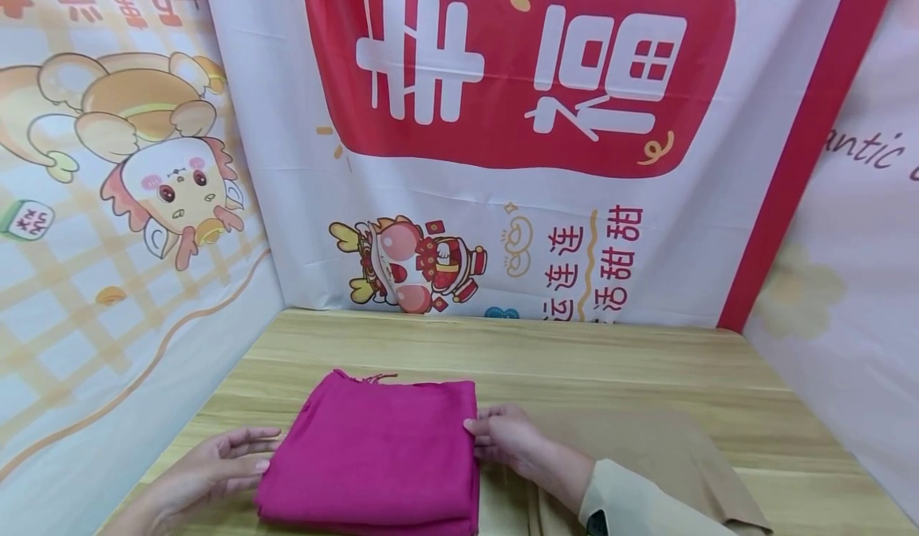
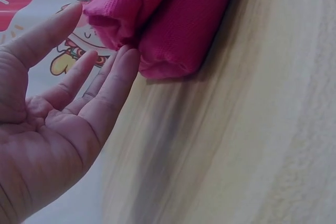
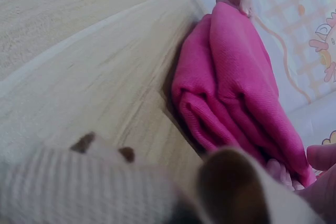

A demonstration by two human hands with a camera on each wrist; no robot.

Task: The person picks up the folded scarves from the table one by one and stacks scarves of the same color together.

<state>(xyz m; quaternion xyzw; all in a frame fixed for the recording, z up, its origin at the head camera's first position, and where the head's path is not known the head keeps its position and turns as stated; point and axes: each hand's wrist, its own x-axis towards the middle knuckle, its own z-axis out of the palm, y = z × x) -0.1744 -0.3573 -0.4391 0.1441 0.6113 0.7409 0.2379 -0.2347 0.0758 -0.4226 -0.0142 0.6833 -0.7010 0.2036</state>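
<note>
A magenta scarf point(image 1: 373, 448), folded into a thick square stack with fringe at its far edge, lies on the table. My left hand point(image 1: 208, 468) is at its left side, fingers extended and thumb apart. In the left wrist view, the left fingertips point(image 2: 128, 56) come right up to the rolled folds point(image 2: 173, 45). At the opposite side, my right hand point(image 1: 506, 440) pinches the scarf's edge, its thumb at the upper surface. The right wrist view shows the right fingers point(image 3: 281, 174) tucked against the layered folds point(image 3: 247, 77), partly hidden by cloth.
A flat brown paper bag point(image 1: 646, 448) lies on the wooden table point(image 1: 402, 336) to the right, partly under my right forearm. Printed hangings enclose the table at the back point(image 1: 287, 201), left point(image 1: 237, 321) and right point(image 1: 847, 281). A pale sleeve point(image 1: 639, 504) covers the right forearm.
</note>
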